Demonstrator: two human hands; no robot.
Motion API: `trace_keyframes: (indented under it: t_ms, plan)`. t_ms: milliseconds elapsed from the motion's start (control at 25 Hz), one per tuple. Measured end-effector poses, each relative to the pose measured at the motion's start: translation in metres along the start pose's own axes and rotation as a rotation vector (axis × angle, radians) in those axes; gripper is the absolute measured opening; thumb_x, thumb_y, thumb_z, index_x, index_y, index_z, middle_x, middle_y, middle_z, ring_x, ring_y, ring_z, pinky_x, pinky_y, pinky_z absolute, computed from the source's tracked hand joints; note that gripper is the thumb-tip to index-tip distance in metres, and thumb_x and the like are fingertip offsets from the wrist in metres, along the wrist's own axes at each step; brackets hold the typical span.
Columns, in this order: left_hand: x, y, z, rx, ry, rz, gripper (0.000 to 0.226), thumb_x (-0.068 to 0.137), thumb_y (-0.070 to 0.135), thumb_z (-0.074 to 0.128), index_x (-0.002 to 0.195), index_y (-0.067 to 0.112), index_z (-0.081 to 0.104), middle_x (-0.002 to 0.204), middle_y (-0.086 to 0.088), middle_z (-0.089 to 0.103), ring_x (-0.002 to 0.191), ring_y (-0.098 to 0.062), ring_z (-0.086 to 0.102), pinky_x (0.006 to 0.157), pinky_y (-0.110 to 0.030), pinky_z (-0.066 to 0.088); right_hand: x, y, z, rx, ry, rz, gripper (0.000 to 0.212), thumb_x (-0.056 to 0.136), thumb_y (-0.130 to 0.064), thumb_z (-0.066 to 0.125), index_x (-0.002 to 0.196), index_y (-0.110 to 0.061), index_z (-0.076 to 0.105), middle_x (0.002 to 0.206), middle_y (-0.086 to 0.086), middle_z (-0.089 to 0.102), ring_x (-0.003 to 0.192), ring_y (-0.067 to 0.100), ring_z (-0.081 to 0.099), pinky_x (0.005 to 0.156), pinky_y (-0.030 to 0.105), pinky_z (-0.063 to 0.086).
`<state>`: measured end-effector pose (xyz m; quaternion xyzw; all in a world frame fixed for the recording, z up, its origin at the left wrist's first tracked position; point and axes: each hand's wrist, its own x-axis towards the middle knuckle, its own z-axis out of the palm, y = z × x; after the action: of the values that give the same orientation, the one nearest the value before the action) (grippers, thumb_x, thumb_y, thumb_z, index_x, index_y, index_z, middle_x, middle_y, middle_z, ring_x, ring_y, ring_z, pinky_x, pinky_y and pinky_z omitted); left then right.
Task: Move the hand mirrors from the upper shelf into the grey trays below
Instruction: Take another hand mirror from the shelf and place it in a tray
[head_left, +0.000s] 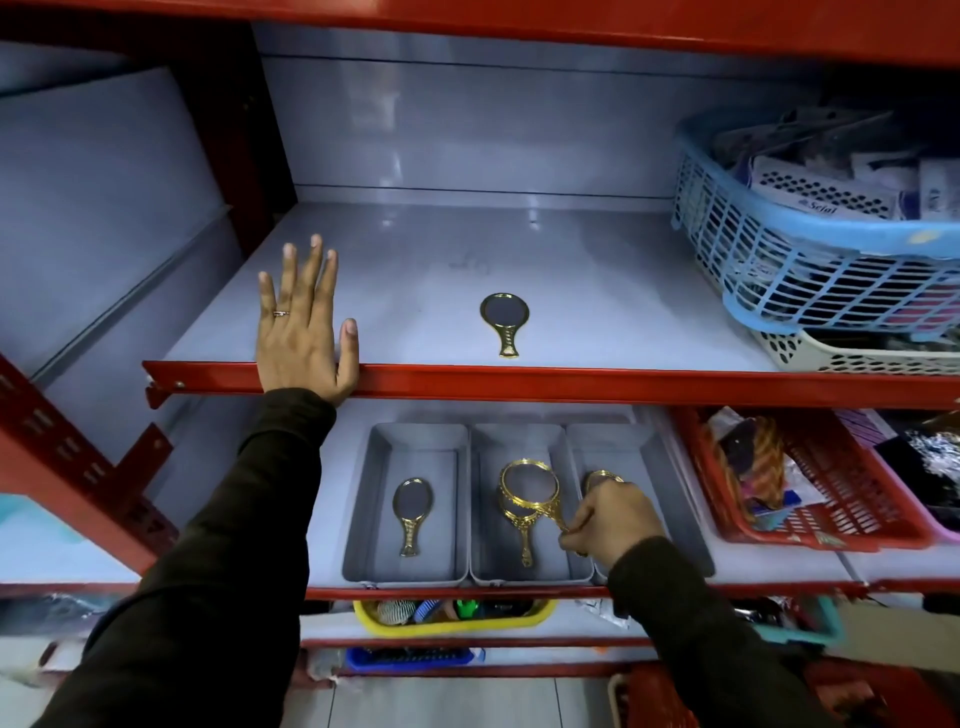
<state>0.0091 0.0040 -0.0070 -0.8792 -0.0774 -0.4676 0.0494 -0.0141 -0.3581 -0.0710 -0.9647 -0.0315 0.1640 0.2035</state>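
The upper shelf (415, 270) lies broadly open around one small mirror (504, 322), hemmed by the blue basket (769, 260) at right and the flat left hand (301, 332) on its front edge. Below, the left tray (363, 499) has bare floor beside its mirror (411, 514); the right hand (613, 519) blocks the right tray (654, 467).

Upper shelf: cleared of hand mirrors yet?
No, one gold oval hand mirror lies flat on the upper shelf, handle toward the red front edge.

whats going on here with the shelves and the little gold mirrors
A person is moving gold hand mirrors into three grey trays. The right hand holds a round mirror by its handle over the middle tray, which already holds one. The left tray holds an oval mirror. The left hand rests flat on the upper shelf edge, where one oval mirror remains.
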Motion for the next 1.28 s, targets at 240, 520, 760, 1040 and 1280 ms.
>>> trace_keyframes:
  t_ms: [240, 520, 760, 1040, 1280]
  plan:
    - [0.001, -0.002, 0.002, -0.003, 0.012, 0.006, 0.068, 0.092, 0.036, 0.027, 0.155, 0.013, 0.019, 0.164, -0.005, 0.013, 0.152, -0.026, 0.008, 0.124, -0.044, 0.001, 0.074, 0.008, 0.069, -0.072, -0.111, 0.121, 0.039, 0.07, -0.032, 0.082, 0.095, -0.007, 0.068, 0.094, 0.007, 0.073, 0.089, 0.023, 0.071, 0.083, 0.034, 0.059]
    - [0.0, -0.002, 0.005, 0.013, 0.042, 0.023, 0.066, 0.093, 0.035, 0.027, 0.155, 0.013, 0.021, 0.163, -0.005, 0.015, 0.152, -0.026, 0.011, 0.124, -0.044, 0.002, 0.094, 0.015, 0.103, -0.145, -0.047, 0.158, 0.038, 0.075, -0.035, 0.078, 0.1, -0.01, 0.066, 0.099, 0.006, 0.072, 0.094, 0.022, 0.069, 0.079, 0.03, 0.056]
    - [0.001, -0.001, 0.003, 0.017, 0.05, 0.027, 0.066, 0.093, 0.036, 0.026, 0.155, 0.013, 0.022, 0.163, -0.006, 0.017, 0.152, -0.027, 0.012, 0.124, -0.044, 0.002, 0.091, 0.02, 0.105, -0.134, -0.053, 0.129, 0.026, 0.081, -0.032, 0.074, 0.096, -0.012, 0.068, 0.094, 0.006, 0.072, 0.088, 0.02, 0.069, 0.074, 0.029, 0.055]
    - [0.001, 0.0, 0.002, 0.024, 0.034, 0.017, 0.067, 0.093, 0.037, 0.026, 0.155, 0.014, 0.019, 0.163, -0.005, 0.015, 0.152, -0.025, 0.009, 0.124, -0.044, 0.002, 0.065, -0.015, 0.052, 0.114, 0.052, -0.049, 0.021, 0.077, -0.028, 0.079, 0.089, -0.012, 0.071, 0.089, 0.004, 0.073, 0.089, 0.019, 0.07, 0.087, 0.035, 0.058]
    - [0.001, 0.0, -0.001, 0.036, 0.017, 0.008, 0.068, 0.092, 0.036, 0.028, 0.156, 0.014, 0.018, 0.164, -0.005, 0.014, 0.153, -0.025, 0.008, 0.124, -0.043, 0.001, 0.008, -0.103, -0.05, 0.229, 0.179, -0.464, 0.015, 0.069, -0.033, 0.084, 0.069, -0.02, 0.078, 0.071, -0.009, 0.074, 0.068, 0.006, 0.068, 0.072, 0.026, 0.058]
